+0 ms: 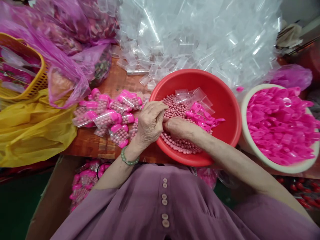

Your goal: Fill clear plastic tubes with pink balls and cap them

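My left hand point(151, 122), with a green bead bracelet at the wrist, is closed in a pinch over the left rim of a red basin point(225, 96). What it pinches is hidden behind the fingers. Against it, low over the pink beads point(183, 145), my right hand point(176, 127) curls its fingers; they are closed, and I cannot make out what is in them. Also in the basin lie a few clear plastic cases point(198, 96) and a small heap of bright pink caps point(202, 116). Left of my hands, several bead-filled cases with pink caps point(106, 118) lie piled on the wooden table point(88, 145).
A large heap of clear cases point(200, 33) covers the back. To the right stands a cream basin point(246, 133) full of pink caps. Purple bags point(70, 70), a yellow basket point(41, 75) and a yellow bag point(32, 130) crowd the left. Below the table edge, a carton point(47, 196) holds filled cases.
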